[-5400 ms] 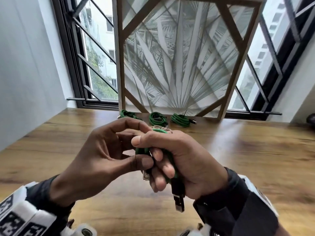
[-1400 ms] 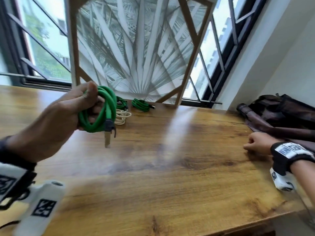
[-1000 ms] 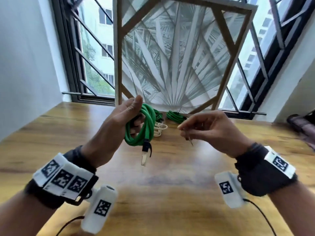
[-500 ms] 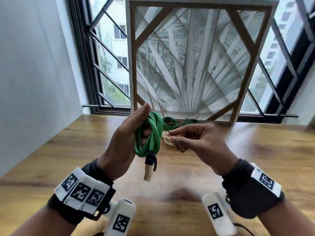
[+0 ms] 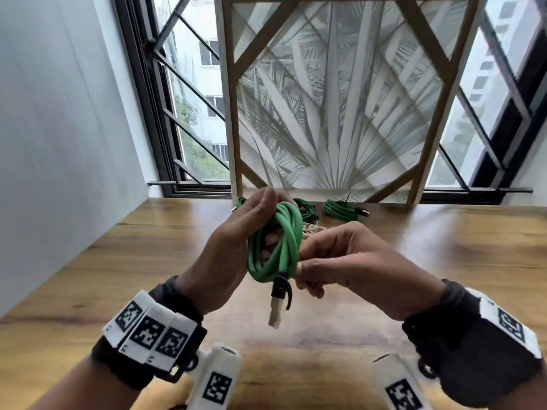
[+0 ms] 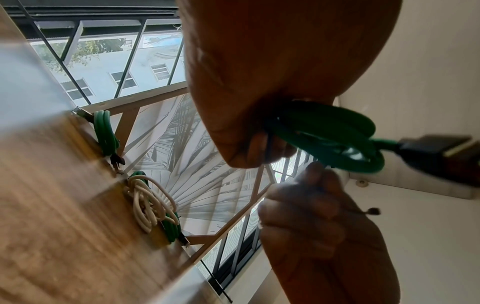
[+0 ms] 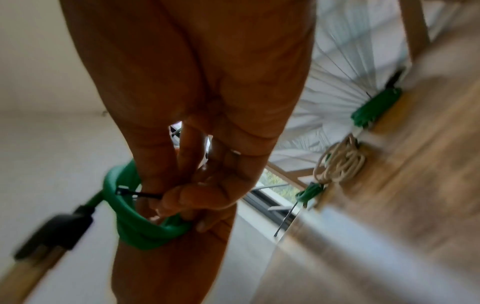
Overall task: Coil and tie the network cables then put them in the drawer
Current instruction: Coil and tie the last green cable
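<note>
My left hand (image 5: 260, 232) holds a coiled green network cable (image 5: 284, 238) upright above the wooden table (image 5: 142, 261), fingers curled through the loops. The cable's black-booted plug (image 5: 278, 306) hangs down from the coil. My right hand (image 5: 305, 264) is against the coil's right side. In the right wrist view it pinches a thin black cable tie (image 7: 140, 194) that lies across the green coil (image 7: 135, 224). From the left wrist, the coil (image 6: 337, 139) sits under my palm and the tie's free end (image 6: 372, 211) sticks out past my right hand.
Several coiled cables lie at the back of the table: green ones (image 5: 340, 207) (image 5: 306, 207) and a white one (image 5: 312, 230). A wooden-framed palm-leaf panel (image 5: 340, 99) leans against the barred window (image 5: 183, 113). A white wall (image 5: 59, 128) stands to the left.
My right hand came back from the table's right side pinching the tie and has closed in on the coil. My left hand still holds the coil, now nearer the middle.
</note>
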A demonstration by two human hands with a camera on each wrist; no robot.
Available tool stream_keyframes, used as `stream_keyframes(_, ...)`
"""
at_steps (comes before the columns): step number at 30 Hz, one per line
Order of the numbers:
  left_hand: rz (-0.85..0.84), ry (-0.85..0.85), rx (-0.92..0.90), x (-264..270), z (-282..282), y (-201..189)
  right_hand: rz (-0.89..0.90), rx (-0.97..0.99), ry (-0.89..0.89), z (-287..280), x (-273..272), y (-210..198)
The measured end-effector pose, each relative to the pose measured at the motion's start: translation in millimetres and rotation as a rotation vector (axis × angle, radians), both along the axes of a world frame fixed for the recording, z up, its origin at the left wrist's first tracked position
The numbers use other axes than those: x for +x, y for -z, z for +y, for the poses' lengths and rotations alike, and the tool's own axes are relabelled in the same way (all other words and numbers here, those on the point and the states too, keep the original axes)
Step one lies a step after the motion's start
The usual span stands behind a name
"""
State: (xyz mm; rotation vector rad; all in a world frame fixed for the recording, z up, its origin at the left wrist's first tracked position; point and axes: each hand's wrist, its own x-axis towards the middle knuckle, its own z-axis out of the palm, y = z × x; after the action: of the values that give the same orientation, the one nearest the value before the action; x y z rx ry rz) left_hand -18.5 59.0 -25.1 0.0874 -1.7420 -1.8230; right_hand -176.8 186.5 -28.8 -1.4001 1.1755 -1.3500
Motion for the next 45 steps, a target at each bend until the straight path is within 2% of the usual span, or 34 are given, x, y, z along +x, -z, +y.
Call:
stream_keyframes(3, -0.012, 0.064, -0.01, -3, 0, 6, -0.194, 0.042, -0.111, 0, 3, -1)
stream_keyframes(6, 0.013, 0.129, -0.022, -2, 0, 8, -0.326, 0.064, -0.143, -1, 6, -1)
stream_keyframes(15, 0.065, 0.318, -0.104, 5, -1, 3, -0.44, 0.164, -0.162, 3, 9, -10)
stream_keyframes(23, 0.068, 0.242, -0.105, 9, -4, 3, -0.436, 0.24, -0.214, 7, 20, -13)
stream_keyframes(28, 0.026, 0.173, -0.148, 8, -3, -1, -0.513, 0.261, -0.114, 9, 21, -15)
stream_keyframes(33, -0.037, 0.088, -0.085, 4, -8, 2, -0.58, 0.142, 0.034, 4, 17, -9)
stream_keyframes(38, -0.004, 0.048, 0.04, 2, -12, -1, -0.632, -0.036, 0.045, 3, 8, -10)
stream_keyframes(45, 0.015, 0.067, 0.089, 1, -10, -2, -0.365, -0.216, 0.221, 0, 17, -4)
